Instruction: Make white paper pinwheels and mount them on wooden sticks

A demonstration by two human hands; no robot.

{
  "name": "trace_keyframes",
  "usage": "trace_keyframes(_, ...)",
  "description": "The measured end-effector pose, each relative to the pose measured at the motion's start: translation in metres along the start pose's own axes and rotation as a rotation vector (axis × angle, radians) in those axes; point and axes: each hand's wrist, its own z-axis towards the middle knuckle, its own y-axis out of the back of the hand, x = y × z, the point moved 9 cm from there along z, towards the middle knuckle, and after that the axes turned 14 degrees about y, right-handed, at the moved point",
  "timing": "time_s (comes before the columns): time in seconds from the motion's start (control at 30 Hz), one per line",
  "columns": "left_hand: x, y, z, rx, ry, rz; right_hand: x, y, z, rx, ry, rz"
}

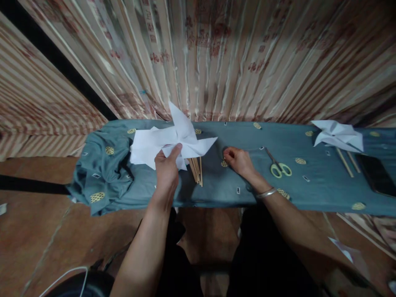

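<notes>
1. While the left hand (167, 167) clamps the paper pinwheel (185, 133) centrally, the right hand (240, 161) stands apart, fingertips (228, 153) together; whether they hold anything cannot be told.
2. Caution: a slackened left thumb (177, 150) could let the blades (178, 117) unfold.
3. Pinwheel location: above wooden sticks (196, 171) and white sheets (144, 143).

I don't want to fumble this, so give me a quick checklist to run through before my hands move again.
1. Left hand has hold of the white paper pinwheel: ok, thumb pressed near its middle.
2. Right hand free: cannot tell; the fingers are curled together, hiding anything small between them.
3. Wooden sticks close by: ok, bunched between the hands.
4. Scissors untouched: ok, lying to the right of the right hand.
5. Phone clear of both hands: ok, far right.
6. Cloth smooth throughout: not ok, rumpled at the left end.
</notes>
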Motion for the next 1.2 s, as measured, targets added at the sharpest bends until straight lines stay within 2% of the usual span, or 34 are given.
trace_keyframes(0.13, 0.030, -0.022, -0.008, 0.071, 0.056, 0.103, 0.000, 0.010, -0.019, 0.063, 0.058, -0.119)
trace_keyframes(0.23, 0.042, -0.032, -0.010, 0.085, 0.064, 0.142, -0.002, 0.010, -0.023, 0.103, 0.084, -0.143)
trace_keyframes(0.43, 0.058, -0.045, -0.003, 0.084, 0.107, 0.160, -0.011, 0.020, -0.026, 0.121, 0.167, -0.056)
trace_keyframes(0.6, 0.070, -0.054, 0.001, 0.106, 0.107, 0.176, -0.007, 0.015, -0.027, 0.180, 0.255, 0.008)
trace_keyframes(0.9, 0.074, -0.055, 0.000, 0.114, 0.082, 0.233, 0.001, 0.014, -0.031, 0.142, 0.328, -0.036)
trace_keyframes(1.2, 0.073, -0.055, 0.003, 0.128, 0.098, 0.203, 0.002, 0.015, -0.031, 0.106, 0.300, -0.021)
